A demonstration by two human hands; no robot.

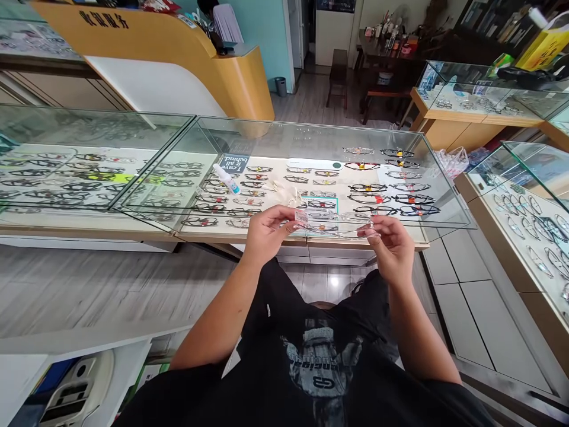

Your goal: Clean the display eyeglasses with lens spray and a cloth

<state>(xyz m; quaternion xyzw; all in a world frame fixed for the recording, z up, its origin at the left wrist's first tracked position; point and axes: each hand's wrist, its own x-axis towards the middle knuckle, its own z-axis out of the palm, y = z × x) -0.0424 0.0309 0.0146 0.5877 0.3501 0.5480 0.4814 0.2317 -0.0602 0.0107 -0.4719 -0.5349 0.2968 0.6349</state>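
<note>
Between my two hands I hold a pair of clear-framed eyeglasses (333, 230) over the front edge of the glass display case (306, 236). My left hand (272, 232) pinches one side of them, thumb against fingers. On the other side, my right hand (391, 244) grips the eyeglasses with thumb and forefinger, the other fingers curled. Just beyond my left hand, a crumpled cream cloth (284, 193) lies on the glass top. A small white spray bottle (226, 179) with a blue label is to the left of the cloth.
Several rows of eyeglass frames (376, 188) sit inside the case. More glass cases stand at the left (66, 178) and right (524, 219). A yellow counter (240, 83) rises behind. A dark bench (338, 77) and a bin (280, 86) are farther back.
</note>
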